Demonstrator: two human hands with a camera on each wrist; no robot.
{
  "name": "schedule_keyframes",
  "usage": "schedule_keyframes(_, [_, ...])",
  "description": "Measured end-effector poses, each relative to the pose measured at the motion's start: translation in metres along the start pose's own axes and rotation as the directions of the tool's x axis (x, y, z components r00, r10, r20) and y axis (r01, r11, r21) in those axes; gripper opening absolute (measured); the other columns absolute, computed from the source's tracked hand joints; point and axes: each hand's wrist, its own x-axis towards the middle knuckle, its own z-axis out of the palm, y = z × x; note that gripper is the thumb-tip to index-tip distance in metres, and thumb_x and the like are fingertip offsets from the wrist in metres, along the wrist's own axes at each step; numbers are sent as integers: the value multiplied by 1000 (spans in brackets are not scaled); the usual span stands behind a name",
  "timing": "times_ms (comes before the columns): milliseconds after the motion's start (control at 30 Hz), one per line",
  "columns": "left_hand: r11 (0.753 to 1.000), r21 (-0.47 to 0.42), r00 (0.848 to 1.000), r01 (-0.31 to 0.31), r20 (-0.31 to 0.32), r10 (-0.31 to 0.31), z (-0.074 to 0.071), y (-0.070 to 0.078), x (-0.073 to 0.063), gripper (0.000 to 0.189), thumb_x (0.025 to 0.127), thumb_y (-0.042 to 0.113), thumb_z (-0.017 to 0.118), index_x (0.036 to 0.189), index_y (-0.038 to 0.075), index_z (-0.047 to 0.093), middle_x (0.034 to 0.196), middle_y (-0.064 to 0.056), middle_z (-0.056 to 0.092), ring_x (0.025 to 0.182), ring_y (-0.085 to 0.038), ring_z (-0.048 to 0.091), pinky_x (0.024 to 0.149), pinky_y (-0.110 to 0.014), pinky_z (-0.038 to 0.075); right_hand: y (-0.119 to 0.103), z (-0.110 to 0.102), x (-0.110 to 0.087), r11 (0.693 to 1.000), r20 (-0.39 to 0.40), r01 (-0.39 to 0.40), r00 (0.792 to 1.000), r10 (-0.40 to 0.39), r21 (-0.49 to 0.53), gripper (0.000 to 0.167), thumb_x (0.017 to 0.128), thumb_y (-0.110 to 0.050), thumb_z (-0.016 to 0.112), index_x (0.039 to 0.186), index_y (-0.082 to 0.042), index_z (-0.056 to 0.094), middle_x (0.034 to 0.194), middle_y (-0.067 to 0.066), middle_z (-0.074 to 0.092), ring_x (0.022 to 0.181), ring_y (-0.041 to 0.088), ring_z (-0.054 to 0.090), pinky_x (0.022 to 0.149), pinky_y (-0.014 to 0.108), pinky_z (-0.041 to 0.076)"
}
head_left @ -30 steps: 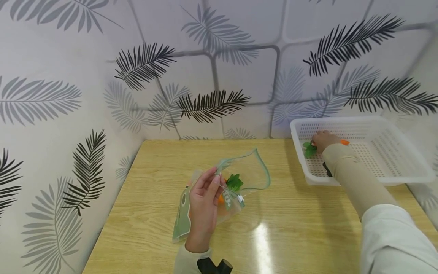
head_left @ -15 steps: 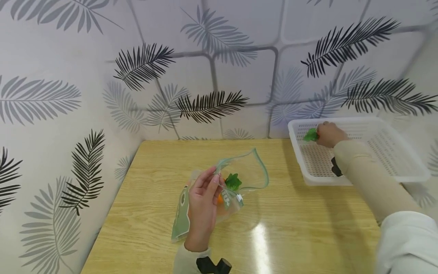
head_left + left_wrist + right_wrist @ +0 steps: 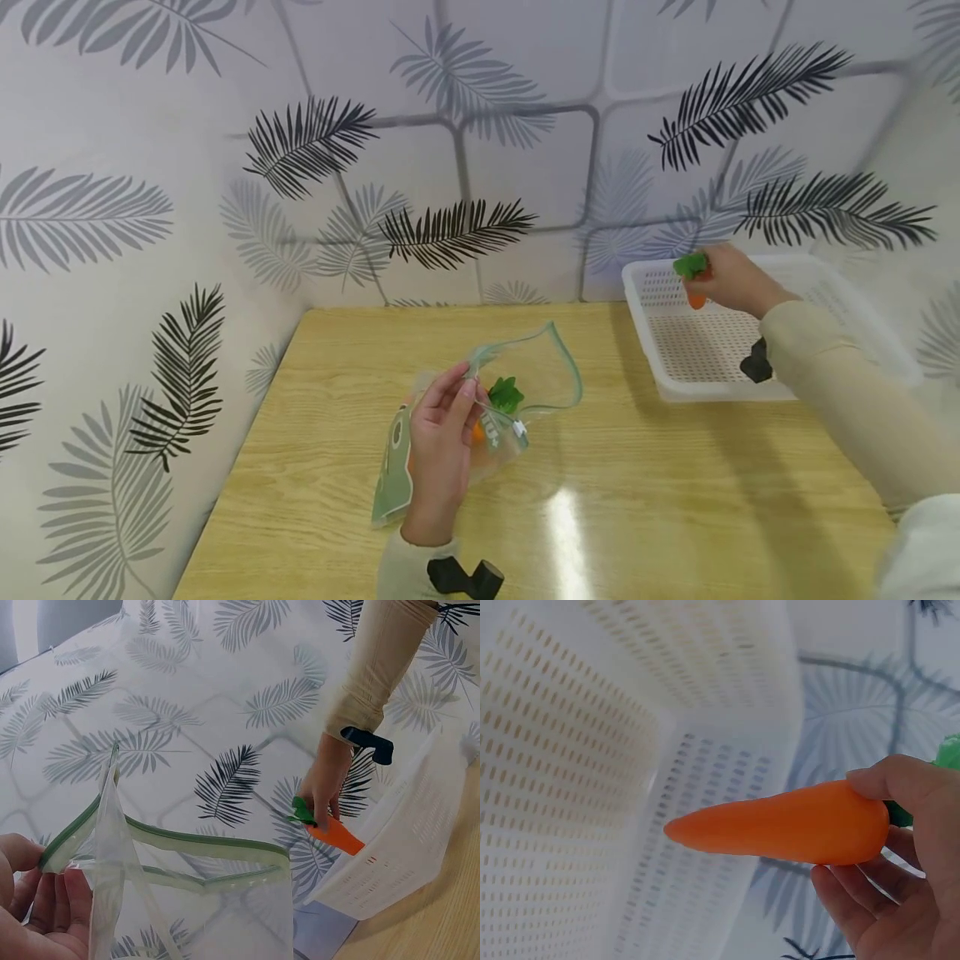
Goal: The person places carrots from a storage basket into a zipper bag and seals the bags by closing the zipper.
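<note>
My left hand (image 3: 441,442) pinches the green-edged mouth of a clear zip bag (image 3: 536,367), which gapes toward the right. Inside the bag are green leaves (image 3: 506,395) and something orange, partly covered by my fingers; a green printed panel shows at its left. My right hand (image 3: 738,279) grips a carrot (image 3: 780,825) by its thick end, just below the green top. In the right wrist view the carrot's tip points into the white basket (image 3: 660,367), and in the left wrist view the carrot (image 3: 335,835) overlaps the basket's near rim.
The perforated basket stands at the back right of the wooden table (image 3: 337,350), close to the wall. A leaf-patterned wall (image 3: 420,167) rises behind the table and along its left side. Light glares off the tabletop in front of the basket.
My right hand has risen from the basket's floor to about its back rim, lifting the carrot with it. The left hand keeps its hold on the bag.
</note>
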Motion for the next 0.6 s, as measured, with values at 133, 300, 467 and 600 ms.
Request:
schedule_keyframes(133, [1000, 2, 1000, -1, -1, 1, 2, 1, 1, 32, 92, 2, 57, 121, -9, 51, 94, -7, 57, 84, -17, 58, 77, -24, 51, -14, -10, -7, 998, -61, 17, 998, -14, 55, 10, 85, -9, 65, 87, -1, 59, 80, 11, 56, 69, 24, 48, 58, 38, 42])
schedule_keyframes(300, [1000, 0, 1000, 1, -7, -1, 1, 1, 1, 31, 91, 4, 58, 120, -7, 52, 94, -6, 57, 84, -17, 58, 75, -23, 51, -44, -21, -19, 989, -106, 24, 994, -9, 146, 19, 87, -14, 66, 99, 0, 61, 97, 12, 57, 85, 24, 53, 72, 40, 52])
schedule_keyframes(467, [1000, 8, 1000, -9, -8, 9, 0, 0, 2, 32, 91, 6, 59, 119, -7, 53, 94, -6, 58, 84, -17, 59, 75, -23, 51, -80, -30, -35, 969, -156, 36, 988, 2, 246, 42, 88, -25, 66, 118, -1, 53, 113, 9, 48, 97, 18, 48, 87, 38, 48])
schedule_keyframes(600, [1000, 13, 1000, -9, -10, 9, 0, -1, 1, 33, 91, 6, 59, 120, -8, 52, 94, -7, 57, 84, -17, 59, 75, -23, 51, -105, -35, -43, 942, -204, 109, 978, -45, 317, 41, 86, -21, 68, 119, -2, 53, 112, 6, 51, 95, 13, 50, 84, 19, 46])
